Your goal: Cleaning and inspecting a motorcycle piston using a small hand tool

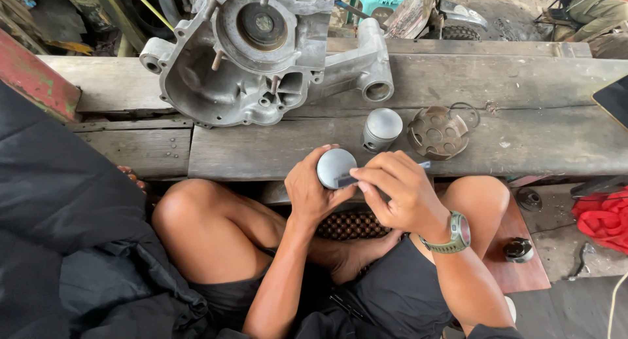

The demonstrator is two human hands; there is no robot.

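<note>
My left hand (309, 194) grips a grey metal piston (334, 166), its round crown turned up toward me. My right hand (400, 190), with a green watch on the wrist, pinches a thin flat metal tool (347, 180) laid against the piston's crown; the tool's far end shows past my fingers. Both hands hover over my lap, just in front of the wooden bench's front edge. A second piston (381, 129) stands upright on the bench right behind my hands.
A large aluminium engine crankcase (248, 57) lies on the wooden bench (536, 142). A rusty perforated round plate (437, 133) and a wire ring lie right of the second piston. Black cloth is at left, red cloth at right, small round parts on the floor. Another person sits far back right.
</note>
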